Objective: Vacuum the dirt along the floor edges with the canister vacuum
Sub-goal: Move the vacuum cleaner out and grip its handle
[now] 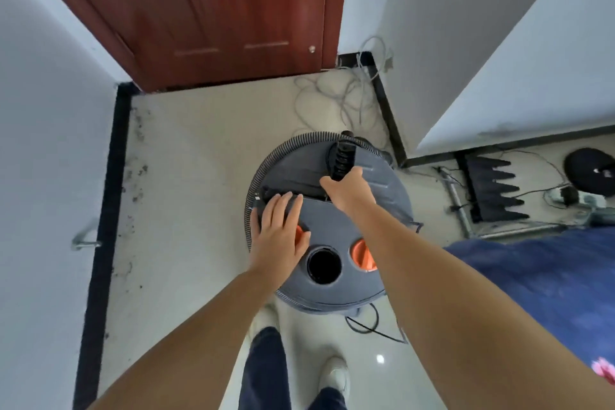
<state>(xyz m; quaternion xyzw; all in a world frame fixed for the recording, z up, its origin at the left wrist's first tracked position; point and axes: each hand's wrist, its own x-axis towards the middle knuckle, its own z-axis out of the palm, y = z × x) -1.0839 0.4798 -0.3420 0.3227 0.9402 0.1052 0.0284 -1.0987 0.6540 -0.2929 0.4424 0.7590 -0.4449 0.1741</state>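
Pale tiled floor (206,150) shows dirt along the black skirting. My left hand (279,236) rests flat on the round grey canister vacuum (332,230); my right hand (346,190) grips its ribbed black hose handle (341,160). Pulling hard could snag the coiled hose.

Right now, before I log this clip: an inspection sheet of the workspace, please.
Surface: pale tile floor, dirt along the left edge.
Job's things: grey vacuum; hose coiled round its lid.
Clutter: black foam on the right.
Hands: left hand flat on the lid; right hand grips the black handle.
Cables: loose white cable by the door; black cord behind the vacuum.
Surroundings: brown door, white walls, blue cloth.
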